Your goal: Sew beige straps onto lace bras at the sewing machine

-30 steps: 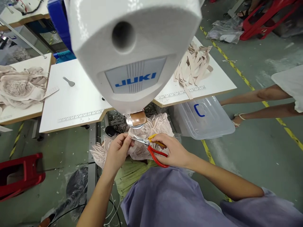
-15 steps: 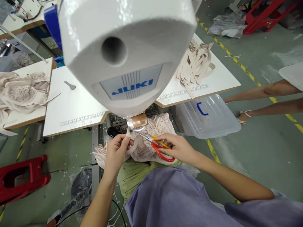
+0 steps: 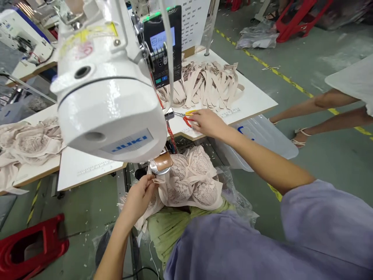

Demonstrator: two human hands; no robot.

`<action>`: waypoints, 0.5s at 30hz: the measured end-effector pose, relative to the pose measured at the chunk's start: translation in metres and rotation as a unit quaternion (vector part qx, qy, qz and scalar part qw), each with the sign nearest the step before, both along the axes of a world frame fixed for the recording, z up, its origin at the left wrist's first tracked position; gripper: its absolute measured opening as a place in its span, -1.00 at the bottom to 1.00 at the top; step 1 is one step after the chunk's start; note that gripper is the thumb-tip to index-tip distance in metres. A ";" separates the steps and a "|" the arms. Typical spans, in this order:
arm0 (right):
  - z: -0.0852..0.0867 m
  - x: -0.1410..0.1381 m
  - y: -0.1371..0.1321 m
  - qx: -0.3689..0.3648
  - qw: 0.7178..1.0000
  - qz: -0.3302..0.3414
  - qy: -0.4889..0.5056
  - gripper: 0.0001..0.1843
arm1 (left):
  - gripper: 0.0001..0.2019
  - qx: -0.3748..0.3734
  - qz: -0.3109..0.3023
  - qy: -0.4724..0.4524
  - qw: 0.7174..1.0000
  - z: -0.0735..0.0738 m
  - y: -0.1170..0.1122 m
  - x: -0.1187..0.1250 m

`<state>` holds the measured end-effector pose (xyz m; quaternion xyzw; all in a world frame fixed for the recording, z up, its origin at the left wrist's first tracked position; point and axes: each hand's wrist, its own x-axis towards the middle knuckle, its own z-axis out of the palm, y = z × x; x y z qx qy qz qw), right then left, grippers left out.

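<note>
My left hand (image 3: 142, 197) pinches the edge of a beige lace bra (image 3: 194, 179) close to the metal work plate (image 3: 160, 163) of the sewing machine (image 3: 113, 112). Several padded lace cups lie over my lap in front of the machine. My right hand (image 3: 208, 123) is stretched out over the white tabletop, closed on scissors (image 3: 188, 118) with red and yellow handles. Their blades point left, towards the machine's post; my fingers cover part of the handles.
Beige strap pieces (image 3: 215, 83) are piled on the right tabletop, beside a control panel (image 3: 164, 46). More lace bras (image 3: 32, 140) lie on the left table. A clear plastic bin (image 3: 259, 136) stands below right, near another person's legs (image 3: 326, 112). A red stool (image 3: 32, 249) stands lower left.
My right hand has carried the scissors from the bra up and away to the right tabletop. My left hand stays by the machine. The view has shifted, showing more of the machine and its panel.
</note>
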<state>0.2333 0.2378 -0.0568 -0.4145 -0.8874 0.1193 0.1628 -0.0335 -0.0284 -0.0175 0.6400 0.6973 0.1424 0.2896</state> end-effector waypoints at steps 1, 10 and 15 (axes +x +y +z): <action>0.002 -0.001 -0.013 -0.016 0.999 -0.004 0.032 -0.61 | -0.73 0.033 -0.011 0.048 0.998 -0.003 0.000 -0.001; -0.006 -0.008 -0.181 -0.429 0.858 0.185 0.213 -0.14 | -0.65 0.339 -0.068 0.108 0.932 -0.005 -0.001 0.074; 0.023 -0.030 -0.181 -0.494 0.760 0.023 0.423 -0.60 | -0.62 0.237 0.093 -0.097 0.962 0.010 0.009 0.101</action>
